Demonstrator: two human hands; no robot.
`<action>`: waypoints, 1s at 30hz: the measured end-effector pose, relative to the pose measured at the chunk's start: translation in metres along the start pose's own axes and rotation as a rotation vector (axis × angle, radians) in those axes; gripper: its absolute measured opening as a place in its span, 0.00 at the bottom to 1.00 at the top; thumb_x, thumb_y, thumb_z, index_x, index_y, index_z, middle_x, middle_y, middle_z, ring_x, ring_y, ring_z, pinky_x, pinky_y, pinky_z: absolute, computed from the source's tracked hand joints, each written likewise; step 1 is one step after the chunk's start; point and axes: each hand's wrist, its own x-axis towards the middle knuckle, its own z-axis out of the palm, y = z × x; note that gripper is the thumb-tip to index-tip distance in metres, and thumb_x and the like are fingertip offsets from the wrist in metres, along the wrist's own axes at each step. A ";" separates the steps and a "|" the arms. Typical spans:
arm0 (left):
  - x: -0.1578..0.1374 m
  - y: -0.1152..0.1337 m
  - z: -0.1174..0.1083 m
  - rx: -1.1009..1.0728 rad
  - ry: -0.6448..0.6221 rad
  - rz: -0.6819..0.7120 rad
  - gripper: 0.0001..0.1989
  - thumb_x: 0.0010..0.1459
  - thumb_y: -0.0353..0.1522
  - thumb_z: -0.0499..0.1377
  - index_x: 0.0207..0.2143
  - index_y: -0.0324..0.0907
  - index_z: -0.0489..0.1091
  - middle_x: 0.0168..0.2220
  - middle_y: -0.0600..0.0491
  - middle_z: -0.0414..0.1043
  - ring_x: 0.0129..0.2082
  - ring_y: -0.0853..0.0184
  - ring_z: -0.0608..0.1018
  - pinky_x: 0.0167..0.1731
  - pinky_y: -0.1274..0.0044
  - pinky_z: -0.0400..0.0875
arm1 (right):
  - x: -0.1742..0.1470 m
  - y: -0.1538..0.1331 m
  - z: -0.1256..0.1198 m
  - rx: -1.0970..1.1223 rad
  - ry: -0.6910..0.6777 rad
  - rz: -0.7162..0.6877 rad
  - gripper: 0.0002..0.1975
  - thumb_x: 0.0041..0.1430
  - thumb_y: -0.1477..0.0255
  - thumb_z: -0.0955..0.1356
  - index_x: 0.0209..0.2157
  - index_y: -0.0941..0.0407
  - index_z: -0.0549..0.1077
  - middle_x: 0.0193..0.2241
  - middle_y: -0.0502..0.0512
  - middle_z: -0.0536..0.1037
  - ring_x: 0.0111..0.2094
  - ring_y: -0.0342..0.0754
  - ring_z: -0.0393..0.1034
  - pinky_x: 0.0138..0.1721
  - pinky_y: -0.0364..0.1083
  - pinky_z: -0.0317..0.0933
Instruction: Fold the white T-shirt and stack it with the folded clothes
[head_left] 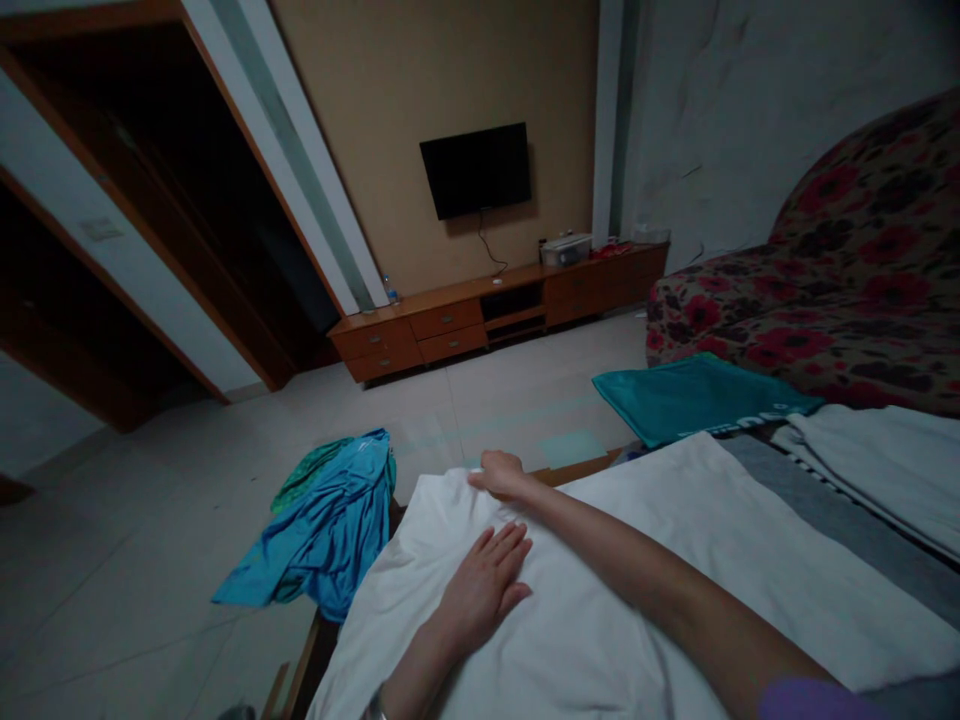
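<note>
A white cloth (592, 600), perhaps a garment, lies spread in front of me with soft wrinkles. My left hand (486, 582) rests flat on it, palm down, fingers stretched out. Farther off, my right hand (501, 474) is at the cloth's far edge with its fingers curled over the fabric, which bunches up beside it. The fingertips are partly hidden. My right forearm crosses over the cloth from the lower right.
Blue clothing (330, 530) hangs over the left corner. To the right are a teal garment (697, 395), a grey cloth (795, 500) and folded white clothing (892, 460). Beyond stand a floral sofa (810, 290) and a low wooden cabinet (450, 325), under a wall television (478, 170).
</note>
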 end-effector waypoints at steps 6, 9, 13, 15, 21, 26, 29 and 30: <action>-0.003 0.000 0.002 -0.069 0.076 -0.016 0.26 0.64 0.44 0.50 0.61 0.43 0.58 0.65 0.46 0.53 0.66 0.60 0.55 0.64 0.59 0.51 | -0.008 -0.003 0.004 -0.051 0.000 -0.002 0.16 0.53 0.63 0.69 0.41 0.57 0.76 0.42 0.63 0.79 0.44 0.54 0.74 0.37 0.44 0.63; -0.006 0.002 0.005 -0.121 0.188 -0.030 0.23 0.65 0.42 0.50 0.57 0.41 0.64 0.62 0.45 0.60 0.64 0.60 0.60 0.63 0.61 0.55 | -0.014 0.001 0.005 -0.066 0.041 -0.006 0.15 0.56 0.66 0.68 0.44 0.57 0.75 0.43 0.63 0.78 0.44 0.53 0.73 0.39 0.45 0.63; -0.016 0.010 0.003 -0.204 0.300 -0.032 0.20 0.66 0.39 0.48 0.55 0.41 0.66 0.59 0.45 0.65 0.60 0.63 0.65 0.60 0.67 0.61 | -0.016 -0.008 0.004 -0.086 0.114 -0.104 0.17 0.59 0.69 0.66 0.49 0.60 0.71 0.49 0.67 0.74 0.52 0.54 0.67 0.49 0.48 0.60; -0.027 0.013 0.002 -0.214 0.323 -0.048 0.20 0.66 0.39 0.48 0.55 0.41 0.66 0.58 0.46 0.66 0.59 0.63 0.67 0.59 0.67 0.63 | -0.010 -0.020 0.004 -0.086 0.114 -0.178 0.17 0.60 0.67 0.65 0.49 0.59 0.72 0.50 0.67 0.73 0.55 0.55 0.64 0.53 0.49 0.57; -0.072 0.001 0.001 -0.147 0.387 -0.171 0.17 0.65 0.36 0.49 0.53 0.42 0.68 0.55 0.45 0.69 0.57 0.63 0.69 0.56 0.68 0.66 | 0.019 -0.073 0.017 -0.091 -0.048 -0.239 0.21 0.53 0.60 0.71 0.44 0.58 0.75 0.48 0.66 0.76 0.50 0.56 0.69 0.48 0.48 0.62; -0.098 -0.009 0.005 -0.199 0.399 -0.314 0.16 0.66 0.35 0.49 0.50 0.44 0.70 0.54 0.47 0.70 0.56 0.65 0.70 0.57 0.70 0.66 | 0.040 -0.101 0.030 -0.092 -0.201 -0.217 0.21 0.38 0.73 0.77 0.38 0.58 0.77 0.39 0.62 0.79 0.41 0.55 0.74 0.40 0.47 0.65; -0.107 -0.009 0.007 -0.242 0.398 -0.344 0.15 0.66 0.36 0.49 0.49 0.44 0.71 0.54 0.48 0.70 0.57 0.65 0.69 0.57 0.69 0.65 | 0.047 -0.100 0.029 -0.014 -0.248 -0.279 0.15 0.39 0.77 0.74 0.35 0.60 0.78 0.32 0.57 0.80 0.33 0.49 0.74 0.34 0.42 0.64; -0.110 -0.009 0.008 -0.255 0.406 -0.356 0.15 0.66 0.36 0.49 0.49 0.44 0.71 0.54 0.48 0.70 0.56 0.65 0.69 0.57 0.69 0.65 | 0.048 -0.097 0.027 0.025 -0.252 -0.306 0.15 0.41 0.77 0.73 0.36 0.60 0.77 0.31 0.56 0.79 0.31 0.47 0.73 0.31 0.41 0.62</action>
